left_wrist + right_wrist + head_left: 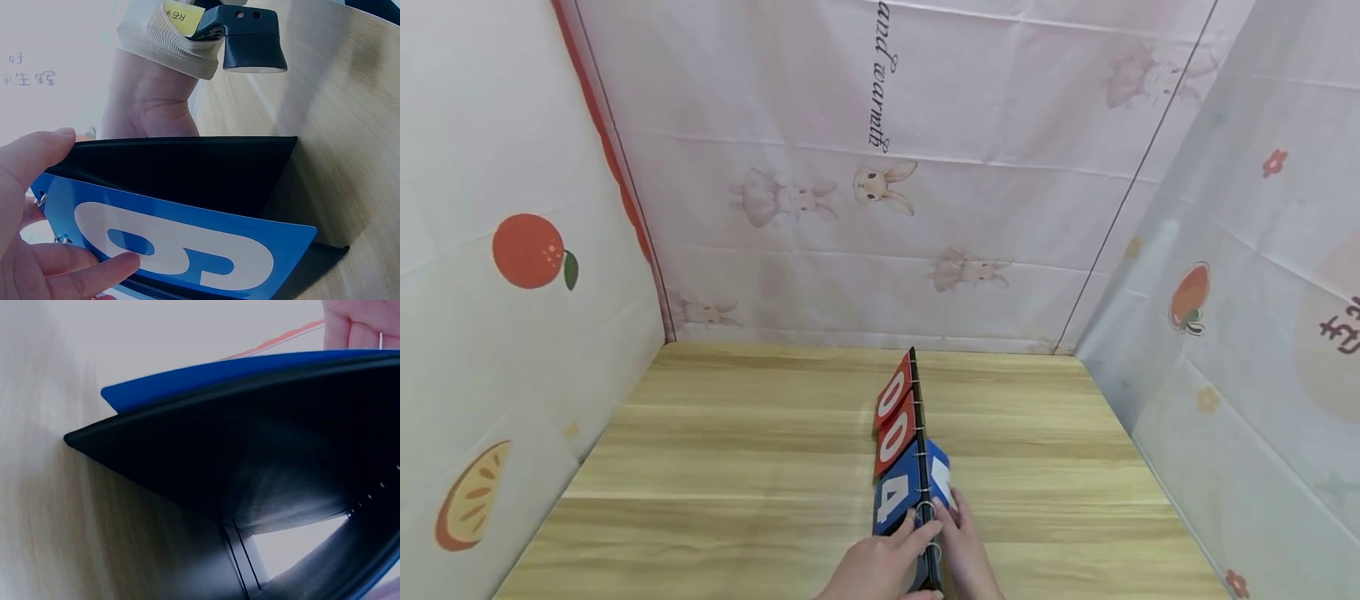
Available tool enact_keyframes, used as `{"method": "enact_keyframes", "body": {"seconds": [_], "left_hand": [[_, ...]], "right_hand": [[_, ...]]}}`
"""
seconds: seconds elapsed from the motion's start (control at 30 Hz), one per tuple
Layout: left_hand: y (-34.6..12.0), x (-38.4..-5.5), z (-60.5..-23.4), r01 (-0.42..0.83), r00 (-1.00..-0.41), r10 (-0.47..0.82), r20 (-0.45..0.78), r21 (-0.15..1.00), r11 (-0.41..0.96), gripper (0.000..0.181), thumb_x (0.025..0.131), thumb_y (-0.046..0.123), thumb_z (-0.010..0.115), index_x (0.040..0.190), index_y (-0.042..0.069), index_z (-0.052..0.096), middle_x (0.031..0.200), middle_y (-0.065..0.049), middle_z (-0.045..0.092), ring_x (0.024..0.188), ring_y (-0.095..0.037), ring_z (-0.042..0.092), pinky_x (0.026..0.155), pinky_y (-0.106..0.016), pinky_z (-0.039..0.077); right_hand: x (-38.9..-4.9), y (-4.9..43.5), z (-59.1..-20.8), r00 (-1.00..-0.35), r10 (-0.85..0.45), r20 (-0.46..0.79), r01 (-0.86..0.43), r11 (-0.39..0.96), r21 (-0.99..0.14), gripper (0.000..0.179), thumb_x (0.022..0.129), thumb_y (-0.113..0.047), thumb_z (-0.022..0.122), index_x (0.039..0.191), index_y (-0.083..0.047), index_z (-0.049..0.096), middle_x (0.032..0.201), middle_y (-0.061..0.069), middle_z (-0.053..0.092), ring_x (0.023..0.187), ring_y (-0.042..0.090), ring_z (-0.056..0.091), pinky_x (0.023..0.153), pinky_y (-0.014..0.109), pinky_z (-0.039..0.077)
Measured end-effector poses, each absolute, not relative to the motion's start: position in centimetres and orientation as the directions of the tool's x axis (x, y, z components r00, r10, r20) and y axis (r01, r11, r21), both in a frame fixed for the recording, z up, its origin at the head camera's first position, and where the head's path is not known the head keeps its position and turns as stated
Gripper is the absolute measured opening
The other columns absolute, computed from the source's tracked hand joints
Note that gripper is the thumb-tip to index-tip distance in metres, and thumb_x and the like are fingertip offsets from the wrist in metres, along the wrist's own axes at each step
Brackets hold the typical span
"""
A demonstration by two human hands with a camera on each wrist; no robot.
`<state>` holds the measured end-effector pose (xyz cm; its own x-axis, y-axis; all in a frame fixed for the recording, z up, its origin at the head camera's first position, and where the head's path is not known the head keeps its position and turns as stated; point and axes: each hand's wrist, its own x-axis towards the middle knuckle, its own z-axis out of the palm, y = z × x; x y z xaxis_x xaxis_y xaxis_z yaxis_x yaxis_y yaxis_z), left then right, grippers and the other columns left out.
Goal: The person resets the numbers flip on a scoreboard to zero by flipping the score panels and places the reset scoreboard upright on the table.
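A black flip scoreboard (919, 417) stands on its edges like a tent on the wood-grain bench (737, 450), running from the center down to the bottom of the head frame. On its left face hang 2 red cards (892, 429) reading 0 and 0, then a blue card (897, 487) reading 4. Another blue card (938, 475) hangs on the right side of the spine.

The left hand (880, 565) grasps the scoreboard across its spine at the lower center. In the left wrist view its thumb lies on a black panel's edge at left, and 1 fingertip touches a blue 9 card (244, 269). The right hand (968, 550) is on the spine's right side, fingers beside the hanging blue card; whether its grip is clenched or loose, I cannot tell. Printed fabric (850, 308) covers the upper frame, with rabbits at center.
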<state>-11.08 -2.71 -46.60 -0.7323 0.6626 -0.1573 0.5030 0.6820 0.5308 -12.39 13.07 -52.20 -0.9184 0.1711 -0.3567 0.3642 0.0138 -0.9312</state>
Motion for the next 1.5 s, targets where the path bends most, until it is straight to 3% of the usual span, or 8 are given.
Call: {"method": "enact_keyframes", "body": {"seconds": [0.3,0.5,0.7,0.8,0.9,1.1,1.27,1.5], "left_hand": [[-2.7,-11.4,-46.5,0.466,-0.728,0.658,-0.191,0.567,0.68,0.064,0.08,0.067,0.051,0.135,0.036,0.042,0.13,-0.009,0.055,0.077,-0.011,0.064,0.071,-0.035,0.053],[-2.7,-11.2,-46.6,0.414,-0.736,0.645,-0.205,0.617,0.669,0.057,0.08,0.062,0.057,0.131,0.039,0.044,0.129,-0.007,0.056,0.064,-0.005,0.057,0.071,-0.034,0.053],[-2.5,-11.3,-46.4,0.441,-0.727,0.662,-0.184,0.613,0.655,0.056,0.082,0.063,0.053,0.132,0.039,0.043,0.129,-0.007,0.056,0.071,-0.007,0.06,0.071,-0.035,0.053],[-2.5,-11.2,-46.5,0.439,-0.728,0.661,-0.184,0.616,0.654,0.057,0.082,0.061,0.056,0.133,0.039,0.043,0.13,-0.007,0.056,0.071,-0.006,0.061,0.071,-0.034,0.053],[-2.8,-11.1,-46.6,0.443,-0.722,0.669,-0.176,0.626,0.642,0.057,0.082,0.058,0.058,0.133,0.038,0.043,0.13,-0.007,0.056,0.061,-0.002,0.056,0.069,-0.029,0.053],[-3.0,-11.2,-46.7,0.473,-0.713,0.686,-0.143,0.625,0.621,0.057,0.084,0.056,0.058,0.134,0.035,0.043,0.129,-0.007,0.056,0.059,0.0,0.056,0.066,-0.025,0.052],[-2.9,-11.0,-46.7,0.483,-0.704,0.695,-0.146,0.62,0.619,0.054,0.085,0.051,0.06,0.134,0.036,0.041,0.13,-0.007,0.056,0.054,-0.001,0.052,0.063,-0.023,0.051],[-3.1,-11.1,-47.0,0.511,-0.711,0.696,-0.098,0.609,0.607,0.047,0.088,0.038,0.061,0.132,0.033,0.043,0.127,-0.008,0.058,0.053,0.002,0.051,0.061,-0.019,0.049]], "right_hand": [[-12.7,13.9,-50.6,-0.906,0.311,-0.287,0.095,-0.512,-0.854,0.082,0.095,-0.017,0.054,0.149,-0.008,-0.007,0.153,0.022,0.001,0.134,0.034,0.025,0.105,0.041,0.028],[-12.4,14.0,-49.3,-0.881,0.367,-0.298,-0.015,-0.652,-0.758,0.088,0.096,-0.004,0.046,0.143,-0.018,-0.027,0.15,0.011,-0.027,0.139,0.026,0.013,0.101,0.022,0.032],[-12.3,13.8,-48.2,-0.884,0.375,-0.28,-0.047,-0.666,-0.744,0.092,0.096,-0.023,0.052,0.145,-0.018,-0.025,0.154,0.016,-0.001,0.128,0.016,0.038,0.1,0.021,0.033],[-12.2,13.6,-47.9,-0.91,0.328,-0.253,-0.006,-0.621,-0.783,0.08,0.096,-0.027,0.052,0.15,-0.015,-0.005,0.15,0.013,0.019,0.12,0.016,0.046,0.099,0.026,0.037],[-12.0,13.0,-48.0,-0.942,0.275,-0.192,0.047,-0.458,-0.888,0.074,0.095,-0.029,0.053,0.15,-0.01,0.006,0.15,0.017,0.02,0.128,0.029,0.039,0.102,0.038,0.035],[-12.0,12.0,-48.6,-0.968,0.229,-0.1,0.064,-0.16,-0.985,0.081,0.091,-0.027,0.06,0.149,-0.007,0.007,0.148,0.027,0.019,0.131,0.044,0.028,0.101,0.053,0.03],[-11.9,12.0,-49.0,-0.966,0.239,-0.099,0.095,-0.031,-0.995,0.085,0.089,-0.031,0.064,0.15,-0.013,0.008,0.14,0.031,0.034,0.124,0.044,0.039,0.095,0.053,0.038],[-12.2,12.2,-48.9,-0.981,0.193,0.018,0.002,0.103,-0.995,0.081,0.092,-0.028,0.06,0.151,-0.025,0.004,0.141,0.025,0.037,0.125,0.038,0.042,0.096,0.053,0.037]]}}
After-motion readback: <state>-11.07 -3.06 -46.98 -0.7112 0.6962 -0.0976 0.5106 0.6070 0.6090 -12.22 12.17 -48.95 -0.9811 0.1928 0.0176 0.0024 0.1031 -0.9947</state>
